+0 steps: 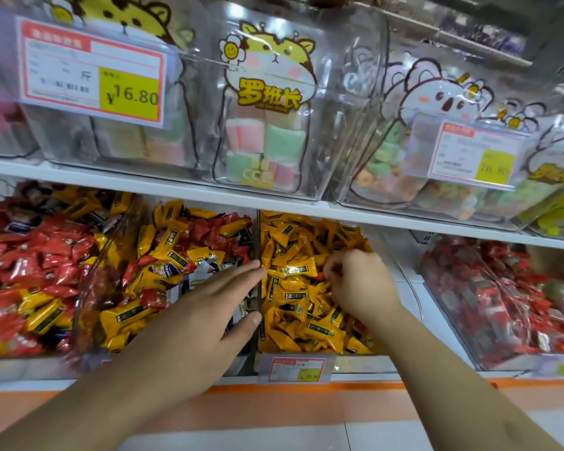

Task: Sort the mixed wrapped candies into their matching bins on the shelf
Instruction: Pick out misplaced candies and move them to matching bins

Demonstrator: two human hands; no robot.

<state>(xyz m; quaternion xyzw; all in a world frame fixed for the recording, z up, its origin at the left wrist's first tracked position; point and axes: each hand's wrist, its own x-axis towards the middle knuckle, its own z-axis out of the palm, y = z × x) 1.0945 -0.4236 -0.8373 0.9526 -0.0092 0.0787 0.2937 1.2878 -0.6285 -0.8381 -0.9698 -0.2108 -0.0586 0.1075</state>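
Wrapped candies fill clear plastic bins on the lower shelf (306,211). The middle bin (111,242) holds a mix of yellow candies (173,240) and red candies (205,231), with a few blue-and-white wrappers among them. Just to its right, across a clear divider wall (258,242), the yellow bin (310,349) holds almost only yellow wrappers. The left hand (209,307) lies over the mixed bin, fingers (241,271) straight and close together, their tips touching the divider wall, thumb spread toward the bin's front; it holds nothing. The right hand (360,281) is inside the yellow bin, its fingers curled and pinched together over the candies, with a small red piece (320,275) showing at the fingertips. A far-left bin (26,255) holds mostly red wrappers with some yellow. A bin of red packets (502,294) sits well to the right. A price tag (295,369) hangs on the yellow bin's front. Above, the upper shelf carries clear bins of pastel sweets (264,148) and a price label (92,71) reading 16.80.
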